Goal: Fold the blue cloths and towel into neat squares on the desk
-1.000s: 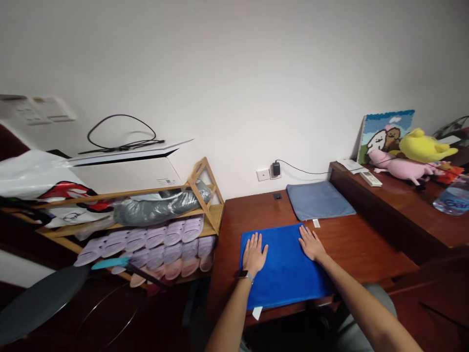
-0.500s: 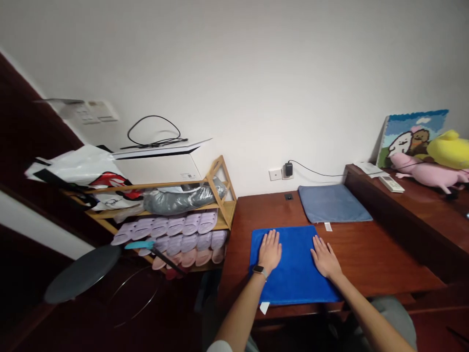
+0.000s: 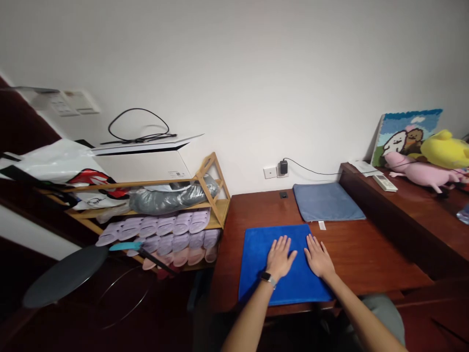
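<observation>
A bright blue folded towel (image 3: 256,264) lies flat near the front edge of a dark wooden desk (image 3: 366,254). My left hand (image 3: 280,256), with a watch on its wrist, rests palm down on the towel's middle, fingers spread. Close beside it my right hand (image 3: 319,256) presses flat on the towel's right half, fingers apart too. Neither hand holds anything. Behind the blue towel lies a grey-blue folded towel (image 3: 327,201), untouched.
A wooden shoe rack (image 3: 216,195) with several lilac slippers (image 3: 172,227) stands left of the desk, a white box (image 3: 142,164) on top. A raised shelf (image 3: 410,205) at right carries plush toys (image 3: 432,164), a remote (image 3: 384,183) and a picture. A wall socket with a charger (image 3: 283,167) is behind.
Both hands slid inward across the blue towel, from near its side edges to close together at its middle. The camera view swung slightly.
</observation>
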A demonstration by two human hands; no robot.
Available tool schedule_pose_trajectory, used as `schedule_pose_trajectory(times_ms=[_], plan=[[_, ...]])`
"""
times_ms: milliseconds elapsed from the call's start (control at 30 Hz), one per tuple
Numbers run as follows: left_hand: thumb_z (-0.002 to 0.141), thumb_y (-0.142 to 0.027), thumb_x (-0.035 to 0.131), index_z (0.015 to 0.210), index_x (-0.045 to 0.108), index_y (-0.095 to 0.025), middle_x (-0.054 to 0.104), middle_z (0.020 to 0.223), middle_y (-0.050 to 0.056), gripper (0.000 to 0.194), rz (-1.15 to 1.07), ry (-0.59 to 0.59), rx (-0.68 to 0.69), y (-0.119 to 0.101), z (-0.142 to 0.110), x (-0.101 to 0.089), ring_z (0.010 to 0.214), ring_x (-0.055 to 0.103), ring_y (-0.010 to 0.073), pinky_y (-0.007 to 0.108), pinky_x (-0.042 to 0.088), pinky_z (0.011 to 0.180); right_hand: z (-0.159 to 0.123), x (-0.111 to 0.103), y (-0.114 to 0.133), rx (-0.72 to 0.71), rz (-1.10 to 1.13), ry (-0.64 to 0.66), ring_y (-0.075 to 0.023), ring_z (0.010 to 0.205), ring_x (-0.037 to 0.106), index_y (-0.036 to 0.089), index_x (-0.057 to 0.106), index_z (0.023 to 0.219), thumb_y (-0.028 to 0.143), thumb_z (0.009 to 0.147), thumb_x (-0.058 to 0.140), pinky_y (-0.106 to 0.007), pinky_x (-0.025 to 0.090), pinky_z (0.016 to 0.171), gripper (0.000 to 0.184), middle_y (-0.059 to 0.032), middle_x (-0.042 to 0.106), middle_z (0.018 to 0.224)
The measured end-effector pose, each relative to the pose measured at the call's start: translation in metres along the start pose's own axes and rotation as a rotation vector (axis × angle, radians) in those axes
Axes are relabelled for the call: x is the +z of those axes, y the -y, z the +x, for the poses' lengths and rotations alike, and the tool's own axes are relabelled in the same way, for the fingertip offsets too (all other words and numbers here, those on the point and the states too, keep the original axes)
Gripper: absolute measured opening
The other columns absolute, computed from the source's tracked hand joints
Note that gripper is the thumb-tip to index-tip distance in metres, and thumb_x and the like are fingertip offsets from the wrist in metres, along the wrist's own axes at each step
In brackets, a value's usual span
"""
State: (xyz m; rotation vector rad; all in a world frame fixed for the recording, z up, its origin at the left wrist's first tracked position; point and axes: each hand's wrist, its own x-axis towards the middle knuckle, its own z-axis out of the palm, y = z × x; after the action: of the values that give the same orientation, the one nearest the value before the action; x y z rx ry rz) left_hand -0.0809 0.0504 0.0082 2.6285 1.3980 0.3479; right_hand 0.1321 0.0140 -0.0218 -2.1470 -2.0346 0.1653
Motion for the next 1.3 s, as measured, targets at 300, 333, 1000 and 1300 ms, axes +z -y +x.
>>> schedule_pose_trajectory(times_ms=[300,333,1000,1300], plan=[[0.11,-0.054,0.02,0.165,0.032,-0.017,0.03,0.171,0.009,0.067,0.143,-0.01,-0.25,0.101,-0.044,-0.036,0.16,0.024,0.0238,0.047,0.022,0.131,0.004,-0.002,0.001,0.025,0.015,0.038,-0.0231,0.161,0.02,0.014,0.024,0.167,0.047,0.107,0.015,-0.048,0.016,0.131,0.069,-0.0071,0.024,0.173],[0.11,-0.054,0.02,0.165,0.032,-0.017,0.03,0.171,0.009,0.067,0.145,-0.019,-0.25,0.101,-0.044,-0.035,0.16,0.024,0.0239,0.047,0.021,0.131,0.004,-0.004,0.002,0.027,0.016,0.046,-0.0232,0.161,0.02,0.014,0.024,0.167,0.047,0.108,0.014,-0.048,0.016,0.13,0.069,-0.0073,0.024,0.173],[0.11,-0.041,0.025,0.161,0.041,-0.016,0.039,0.167,0.011,0.059,0.14,-0.17,-0.051,0.008,-0.011,-0.019,0.158,0.031,0.025,0.049,0.025,0.13,-0.009,0.006,-0.009,-0.103,0.001,-0.071,-0.0243,0.159,0.025,0.016,0.027,0.166,0.043,0.109,0.021,-0.051,0.02,0.13,0.064,-0.0083,0.029,0.171],[0.11,-0.054,0.024,0.165,0.032,-0.025,0.035,0.17,0.005,0.063,0.006,-0.016,-0.001,-0.03,-0.04,0.001,0.158,0.029,0.0229,0.049,0.025,0.13,-0.015,0.002,-0.012,-0.084,0.004,-0.012,-0.0217,0.161,0.021,0.016,0.024,0.167,0.043,0.108,0.019,-0.05,0.016,0.131,0.065,-0.0063,0.025,0.172]])
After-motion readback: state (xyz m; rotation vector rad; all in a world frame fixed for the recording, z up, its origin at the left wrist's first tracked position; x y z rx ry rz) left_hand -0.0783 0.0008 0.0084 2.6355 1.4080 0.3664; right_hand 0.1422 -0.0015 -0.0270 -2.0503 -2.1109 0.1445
